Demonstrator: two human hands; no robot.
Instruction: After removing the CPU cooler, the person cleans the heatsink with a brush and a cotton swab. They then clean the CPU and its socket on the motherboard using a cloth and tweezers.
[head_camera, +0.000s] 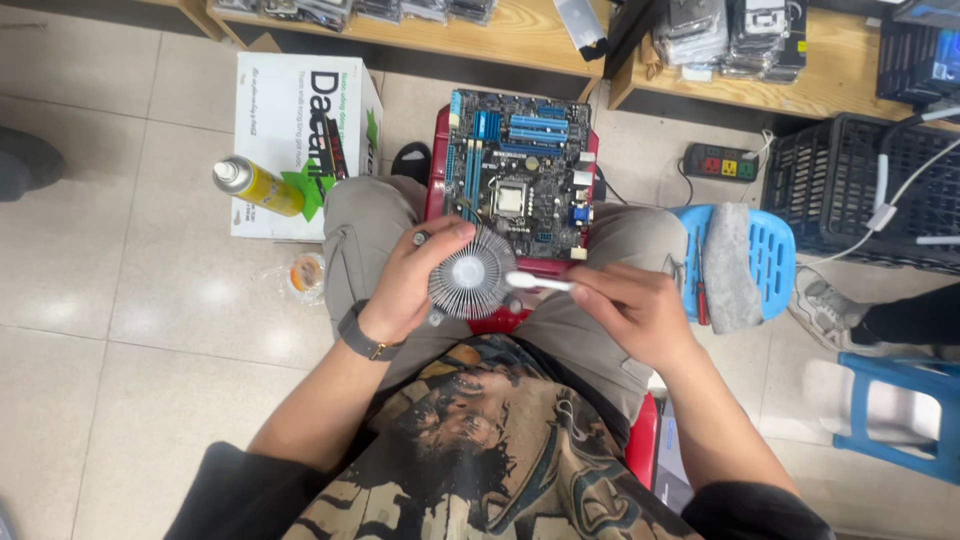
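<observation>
Gripping the round silver finned-metal heatsink (468, 272) by its rim, the left hand (410, 285) is tilting its pale centre toward the right hand (625, 310), which is pinching a white swab-like stick (538, 283); light, steady strokes inward would suit, above the blue motherboard (520, 175).

Computer repair shop: wooden shelves (520, 35) stacked with bagged parts (735, 35), bare motherboard (520, 175) on a red stool (500, 320), spray can (258, 186), power strip (722, 162), black crates (870, 190), tiled floor (120, 300).
</observation>
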